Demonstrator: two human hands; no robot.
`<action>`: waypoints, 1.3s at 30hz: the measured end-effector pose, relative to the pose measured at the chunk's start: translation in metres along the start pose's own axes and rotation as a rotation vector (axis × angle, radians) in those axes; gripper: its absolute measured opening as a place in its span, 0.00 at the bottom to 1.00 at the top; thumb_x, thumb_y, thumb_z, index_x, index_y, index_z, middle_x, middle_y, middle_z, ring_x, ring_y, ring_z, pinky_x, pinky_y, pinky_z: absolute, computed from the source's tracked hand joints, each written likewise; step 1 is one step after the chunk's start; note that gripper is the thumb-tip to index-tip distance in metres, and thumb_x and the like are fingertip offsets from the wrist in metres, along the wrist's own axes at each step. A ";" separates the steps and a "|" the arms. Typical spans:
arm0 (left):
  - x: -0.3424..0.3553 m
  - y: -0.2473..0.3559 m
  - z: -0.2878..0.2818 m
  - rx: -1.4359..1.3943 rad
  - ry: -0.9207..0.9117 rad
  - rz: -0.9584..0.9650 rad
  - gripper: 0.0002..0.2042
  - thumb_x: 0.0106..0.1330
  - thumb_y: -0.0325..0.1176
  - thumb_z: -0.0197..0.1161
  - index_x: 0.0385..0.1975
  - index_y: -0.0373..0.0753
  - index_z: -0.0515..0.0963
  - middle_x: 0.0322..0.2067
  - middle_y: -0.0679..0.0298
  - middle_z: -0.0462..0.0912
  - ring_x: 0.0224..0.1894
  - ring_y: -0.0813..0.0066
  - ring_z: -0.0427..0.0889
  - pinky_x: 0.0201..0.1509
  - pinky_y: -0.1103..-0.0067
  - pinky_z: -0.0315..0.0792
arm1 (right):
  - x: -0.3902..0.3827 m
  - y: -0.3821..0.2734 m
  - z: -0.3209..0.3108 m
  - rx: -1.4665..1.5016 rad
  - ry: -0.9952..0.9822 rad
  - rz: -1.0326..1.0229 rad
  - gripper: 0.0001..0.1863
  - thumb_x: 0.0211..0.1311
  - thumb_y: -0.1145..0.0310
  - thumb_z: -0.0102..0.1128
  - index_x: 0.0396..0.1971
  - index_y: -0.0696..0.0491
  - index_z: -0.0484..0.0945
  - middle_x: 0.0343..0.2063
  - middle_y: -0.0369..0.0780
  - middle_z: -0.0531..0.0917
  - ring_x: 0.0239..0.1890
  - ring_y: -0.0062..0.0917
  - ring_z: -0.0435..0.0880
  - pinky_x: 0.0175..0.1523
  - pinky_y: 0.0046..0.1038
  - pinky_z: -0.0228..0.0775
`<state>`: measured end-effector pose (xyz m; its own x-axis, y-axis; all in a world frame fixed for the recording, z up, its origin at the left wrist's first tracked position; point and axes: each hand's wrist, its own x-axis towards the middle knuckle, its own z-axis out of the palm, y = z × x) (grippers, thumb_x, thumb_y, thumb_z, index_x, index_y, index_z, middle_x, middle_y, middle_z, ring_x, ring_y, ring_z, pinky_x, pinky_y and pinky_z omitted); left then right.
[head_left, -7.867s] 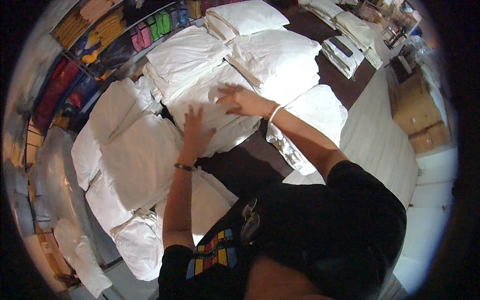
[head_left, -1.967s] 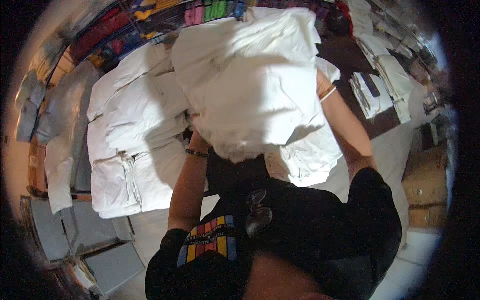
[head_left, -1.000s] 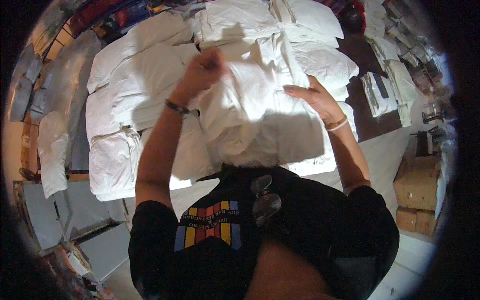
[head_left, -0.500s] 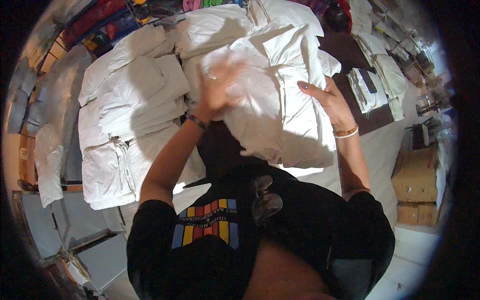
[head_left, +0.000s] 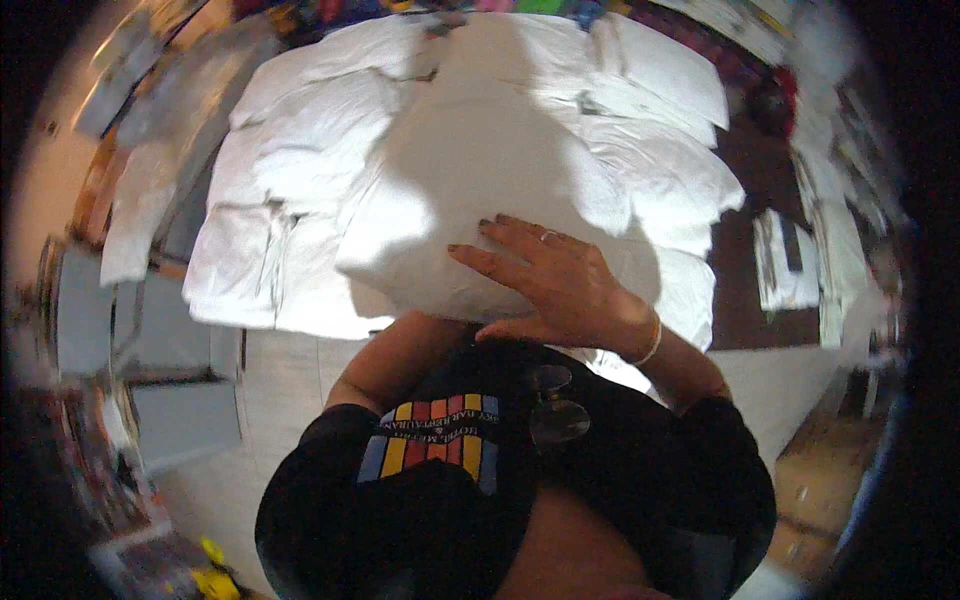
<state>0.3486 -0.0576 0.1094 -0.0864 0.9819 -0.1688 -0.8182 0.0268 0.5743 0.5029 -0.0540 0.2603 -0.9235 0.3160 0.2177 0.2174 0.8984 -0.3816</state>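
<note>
A large folded white cloth bundle [head_left: 470,160] lies in front of me, with shadow across much of it. My right hand [head_left: 540,275] rests open on its near part, palm down and fingers spread. My left hand is hidden under the bundle's near edge; only that forearm [head_left: 390,360] shows. More folded white bundles [head_left: 320,150] are piled to the left, behind and to the right [head_left: 660,175].
A dark brown tabletop [head_left: 750,330] at the right bears a smaller white folded pile [head_left: 775,280]. Grey panels [head_left: 175,420] stand at lower left, cardboard boxes [head_left: 800,480] at lower right. Shelving with coloured goods runs along the blurred upper edge.
My right hand has moved from the bundle's right side onto its top, spreading out. My left hand has dropped out of sight below it. The cloth looks flatter; the view has shifted.
</note>
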 end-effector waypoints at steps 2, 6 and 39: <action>-0.014 0.020 -0.014 -0.017 0.071 0.082 0.35 0.73 0.49 0.55 0.76 0.51 0.48 0.73 0.56 0.56 0.73 0.54 0.56 0.73 0.57 0.56 | 0.008 0.004 0.017 -0.061 0.043 -0.111 0.42 0.50 0.54 0.75 0.67 0.44 0.69 0.67 0.48 0.70 0.70 0.47 0.66 0.70 0.45 0.61; -0.054 0.072 -0.042 -0.004 0.215 0.292 0.34 0.73 0.48 0.55 0.75 0.50 0.50 0.72 0.56 0.58 0.72 0.54 0.58 0.73 0.57 0.57 | 0.006 0.023 0.048 -0.074 0.353 0.155 0.38 0.53 0.64 0.75 0.66 0.47 0.71 0.69 0.46 0.67 0.75 0.45 0.57 0.75 0.46 0.51; -0.255 0.428 -0.563 0.529 0.979 0.254 0.24 0.73 0.38 0.53 0.68 0.42 0.65 0.63 0.56 0.74 0.62 0.57 0.74 0.67 0.63 0.67 | 0.218 -0.081 0.249 0.798 -0.056 0.350 0.30 0.65 0.69 0.65 0.67 0.53 0.68 0.64 0.45 0.74 0.61 0.35 0.78 0.62 0.33 0.74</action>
<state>-0.2996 -0.4022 -0.0528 -0.8111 0.4084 -0.4187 -0.3917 0.1523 0.9074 0.2057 -0.1343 0.1155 -0.8638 0.4995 -0.0665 0.2249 0.2640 -0.9379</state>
